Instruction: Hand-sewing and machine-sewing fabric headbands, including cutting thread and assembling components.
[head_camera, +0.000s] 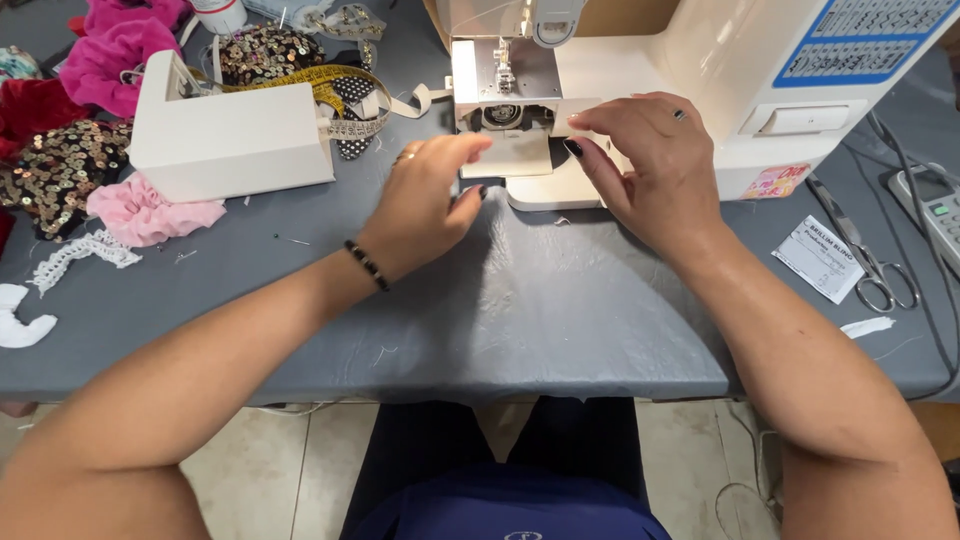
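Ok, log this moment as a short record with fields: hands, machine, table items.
left hand: at the sewing machine's open bobbin area, fingers on a small pale cover plate
right hand: resting on the machine bed, fingertips at the plate's right edge
sewing machine: white, bobbin exposed under the needle
detached white box-shaped piece: left of the machine
measuring tape: yellow, draped behind that piece
fabrics: sequinned cloth, pink scrap
scissors: far right, beside a paper slip
table: grey cover
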